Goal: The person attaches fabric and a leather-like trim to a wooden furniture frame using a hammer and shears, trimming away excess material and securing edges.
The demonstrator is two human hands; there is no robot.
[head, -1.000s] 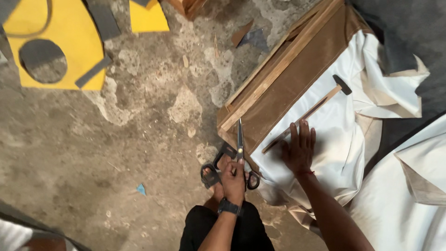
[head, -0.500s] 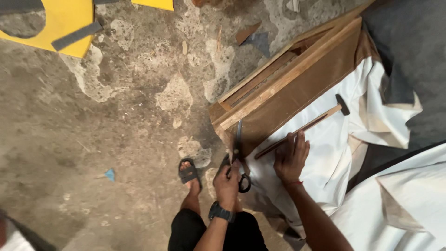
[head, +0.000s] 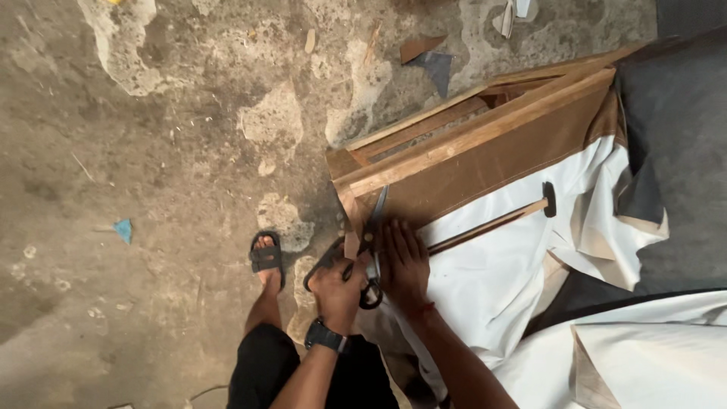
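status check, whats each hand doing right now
Left hand gripping scissors, blades pointing at the wooden frame corner. Right hand flat on white fabric beside the blades. Hammer lying on fabric, clear of the cut.

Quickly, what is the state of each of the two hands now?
Left hand: closed on the handles of the black scissors.
Right hand: open, pressed flat on the white fabric, holding nothing.
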